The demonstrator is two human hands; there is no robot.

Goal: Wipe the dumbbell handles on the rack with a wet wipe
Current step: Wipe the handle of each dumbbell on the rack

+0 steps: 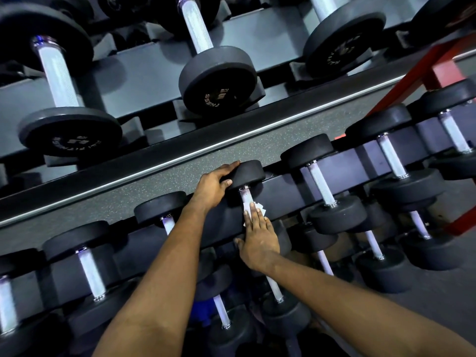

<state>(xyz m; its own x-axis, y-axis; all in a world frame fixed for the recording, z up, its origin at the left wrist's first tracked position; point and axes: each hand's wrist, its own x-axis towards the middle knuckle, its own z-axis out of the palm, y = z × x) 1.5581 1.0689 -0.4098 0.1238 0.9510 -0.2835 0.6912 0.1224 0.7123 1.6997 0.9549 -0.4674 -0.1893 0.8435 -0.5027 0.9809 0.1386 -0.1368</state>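
At centre frame on the lower tier of the rack (pixel 283 185), the left hand (pixel 215 182) clasps the dumbbell head (pixel 248 172) while the right hand (pixel 258 239), fingers flat, presses the wet wipe (pixel 260 206) against the handle (pixel 244 198); unpinched, the wipe could slip off between the weights.

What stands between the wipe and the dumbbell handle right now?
Nothing visible. The right hand presses the wet wipe straight onto the handle with flat fingers. The left hand grips the far head, clear of the handle's bare stretch.
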